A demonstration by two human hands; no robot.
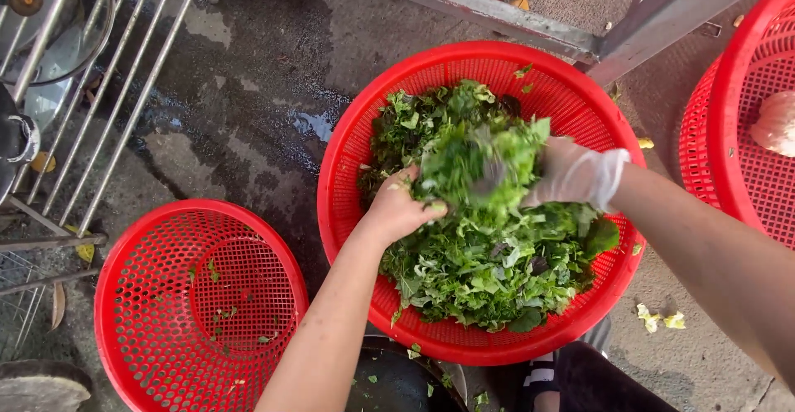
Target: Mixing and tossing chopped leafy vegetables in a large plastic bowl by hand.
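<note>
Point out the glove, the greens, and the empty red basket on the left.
glove [580, 173], head view, back of the right hand
greens [489, 271], head view, heap's middle
empty basket [116, 296], head view, left wall

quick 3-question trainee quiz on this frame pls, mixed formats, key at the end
1. True or false: the right hand wears a thin pale glove and the left hand is bare.
2. Which basket holds the heap of chopped leafy greens? A) the middle red basket B) the lower-left red basket C) the red basket at the right edge
3. In a few words: what lies on the wet concrete floor near the right forearm?

Key
1. True.
2. A. The lower-left one has only a few leaf scraps.
3. Small pale leaf scraps.
</note>
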